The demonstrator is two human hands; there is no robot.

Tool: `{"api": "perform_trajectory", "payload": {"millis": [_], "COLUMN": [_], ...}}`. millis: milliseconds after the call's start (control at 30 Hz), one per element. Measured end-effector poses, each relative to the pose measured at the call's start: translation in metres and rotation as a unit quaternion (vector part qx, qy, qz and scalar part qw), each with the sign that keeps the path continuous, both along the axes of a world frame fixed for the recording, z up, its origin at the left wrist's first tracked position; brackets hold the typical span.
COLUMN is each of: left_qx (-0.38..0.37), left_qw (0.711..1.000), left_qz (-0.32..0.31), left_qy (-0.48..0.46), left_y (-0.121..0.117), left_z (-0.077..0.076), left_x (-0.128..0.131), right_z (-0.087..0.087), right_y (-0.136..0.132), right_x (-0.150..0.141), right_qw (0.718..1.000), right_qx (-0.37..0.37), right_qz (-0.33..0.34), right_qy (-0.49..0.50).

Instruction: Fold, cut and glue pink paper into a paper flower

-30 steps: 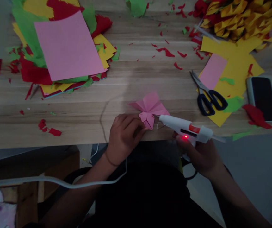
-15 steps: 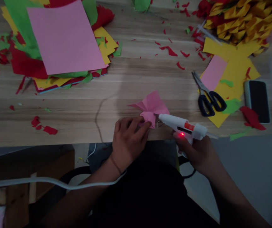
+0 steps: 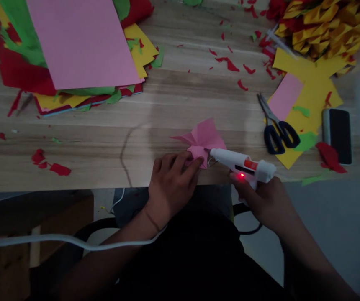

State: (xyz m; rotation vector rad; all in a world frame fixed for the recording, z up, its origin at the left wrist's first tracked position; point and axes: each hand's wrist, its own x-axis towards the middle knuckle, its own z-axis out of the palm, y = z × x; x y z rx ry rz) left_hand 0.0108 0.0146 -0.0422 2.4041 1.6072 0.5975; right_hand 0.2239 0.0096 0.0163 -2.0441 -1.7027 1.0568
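Note:
A folded pink paper piece (image 3: pixel 207 133) lies near the table's front edge, its pleats fanned toward the far side. My left hand (image 3: pixel 173 179) is closed on its near end, thumb and fingers pressing the paper. In my right hand (image 3: pixel 261 198) is a white glue gun (image 3: pixel 238 161) with an orange label and a lit red light. The gun's dark nozzle tip meets the right side of the folded paper. Whether glue is coming out, I cannot tell. A thin pale loop of string or glue (image 3: pixel 212 162) sits just under the nozzle.
Scissors (image 3: pixel 277 127) with dark handles rest on yellow paper (image 3: pixel 316 100) at the right, beside a phone (image 3: pixel 340 136). A stack topped by a pink sheet (image 3: pixel 86 46) stands at left. Folded yellow paper pieces (image 3: pixel 324 29) fill the far right. A white cable (image 3: pixel 73 238) crosses my left forearm.
My left fingers have shifted over the near end of the pink paper and now press it. The glue gun has moved slightly left. The camera view has tilted and shifted a little.

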Motion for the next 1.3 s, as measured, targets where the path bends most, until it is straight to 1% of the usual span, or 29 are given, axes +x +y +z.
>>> {"api": "perform_trajectory", "payload": {"millis": [67,400,600,733,1067,1200,1300], "left_qx": [-0.001,-0.007,-0.007,-0.008,-0.007,0.006,0.015], "left_qw": [1.000,1.000,1.000,1.000,1.000,1.000,1.000], "left_qz": [0.001,0.000,0.000,0.002,0.004,0.006,0.007], "left_qy": [0.002,0.003,-0.001,0.005,0.006,0.004,0.005], "left_y": [-0.0002,-0.0004,-0.0010,-0.0009,-0.0003,-0.0003,-0.0001], "left_z": [-0.0001,-0.0005,-0.0002,-0.0001,-0.0005,-0.0018,-0.0025], "left_x": [-0.0002,-0.0002,-0.0002,-0.0005,0.0002,0.0004,0.0005], "right_z": [0.0015,0.0042,0.0046,0.0052,0.0061,0.0074,0.0088], "right_y": [0.0007,0.0035,0.0035,0.0034,0.0034,0.0048,0.0053], "right_x": [-0.0007,-0.0013,-0.0020,-0.0024,-0.0016,-0.0020,-0.0020], "right_qw": [1.000,0.999,0.997,0.997,0.998,0.997,0.998], "right_qx": [0.003,0.008,-0.009,-0.019,0.010,0.022,0.015], "right_qz": [0.012,0.028,0.037,0.042,0.048,0.056,0.055], "right_qy": [-0.003,-0.026,-0.061,-0.059,-0.039,-0.037,-0.039]}}
